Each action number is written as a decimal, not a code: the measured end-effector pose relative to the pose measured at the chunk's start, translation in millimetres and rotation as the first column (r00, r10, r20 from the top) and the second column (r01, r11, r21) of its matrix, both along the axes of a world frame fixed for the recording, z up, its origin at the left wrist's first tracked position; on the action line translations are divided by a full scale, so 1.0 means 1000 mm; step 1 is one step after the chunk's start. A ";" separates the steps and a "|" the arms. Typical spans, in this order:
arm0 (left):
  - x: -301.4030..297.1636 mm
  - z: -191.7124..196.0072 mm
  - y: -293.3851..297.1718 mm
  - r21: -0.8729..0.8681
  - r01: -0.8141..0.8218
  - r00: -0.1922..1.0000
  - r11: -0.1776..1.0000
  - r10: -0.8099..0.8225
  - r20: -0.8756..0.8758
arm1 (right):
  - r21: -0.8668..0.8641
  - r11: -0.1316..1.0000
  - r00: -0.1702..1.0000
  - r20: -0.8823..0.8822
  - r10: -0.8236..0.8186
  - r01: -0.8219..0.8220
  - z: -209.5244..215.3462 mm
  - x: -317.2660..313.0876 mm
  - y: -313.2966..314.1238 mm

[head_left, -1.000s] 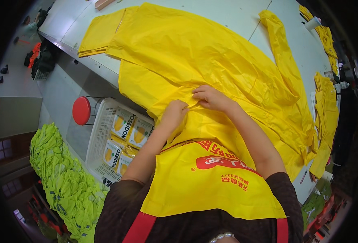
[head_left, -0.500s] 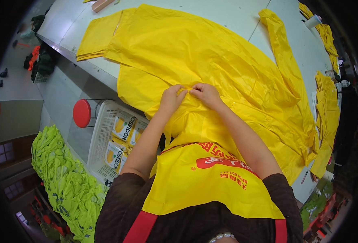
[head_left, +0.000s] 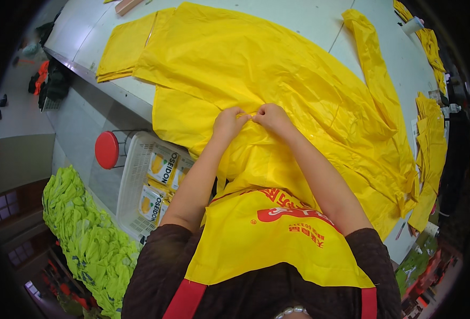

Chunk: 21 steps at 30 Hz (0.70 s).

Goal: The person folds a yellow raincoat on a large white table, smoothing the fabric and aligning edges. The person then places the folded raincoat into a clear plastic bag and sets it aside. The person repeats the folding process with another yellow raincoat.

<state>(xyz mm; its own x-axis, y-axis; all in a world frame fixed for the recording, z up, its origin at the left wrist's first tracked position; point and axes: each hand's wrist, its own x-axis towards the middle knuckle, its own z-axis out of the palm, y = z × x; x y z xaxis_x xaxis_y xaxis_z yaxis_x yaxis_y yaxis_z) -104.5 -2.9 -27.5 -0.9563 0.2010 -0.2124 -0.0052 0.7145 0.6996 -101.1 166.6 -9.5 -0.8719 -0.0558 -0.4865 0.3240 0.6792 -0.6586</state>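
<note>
Together, left hand [head_left: 227,122] and right hand [head_left: 271,117] pinch the yellow raincoat [head_left: 299,80].

The large sheet [head_left: 277,80] spread over the tabletop [head_left: 309,16] is plain bright yellow; the tabletop itself is pale grey-white. A folded stack [head_left: 123,48] at the table's left edge is the same yellow, as are the stacked pieces [head_left: 431,138] along its right edge. The person's apron [head_left: 267,239] is yellow with red print and red straps over a dark brown top. Below the table's left edge sit a red round stool [head_left: 107,150], a white basket [head_left: 134,186], and a lime-green heap [head_left: 86,239].
</note>
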 end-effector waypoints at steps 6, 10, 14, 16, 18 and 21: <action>-0.012 -0.002 0.000 -0.004 -0.007 1.000 1.000 0.007 0.012 | 0.061 0.996 0.994 -0.090 0.066 -0.061 0.000 -0.013 0.002; -0.017 -0.021 -0.012 0.137 0.062 0.993 0.989 -0.047 -0.110 | -0.275 0.959 0.759 -0.609 -0.228 0.067 -0.031 0.042 0.008; -0.034 -0.004 -0.017 0.175 0.099 0.990 0.980 -0.080 -0.113 | -0.074 0.949 0.443 -0.871 -0.212 0.307 0.002 0.128 0.091; -0.030 0.001 -0.017 0.164 0.102 0.987 0.981 -0.079 -0.136 | -0.077 0.787 0.358 -0.861 -0.362 0.612 -0.004 0.204 0.162; -0.017 -0.004 -0.024 0.164 0.076 0.994 0.983 -0.062 -0.088 | 0.116 0.477 0.334 -0.852 -0.403 0.871 -0.008 0.312 0.231; -0.007 0.002 -0.009 0.004 0.087 0.966 0.996 -0.083 -0.247 | 0.522 -0.151 0.408 -0.789 -0.460 0.839 0.001 0.446 0.306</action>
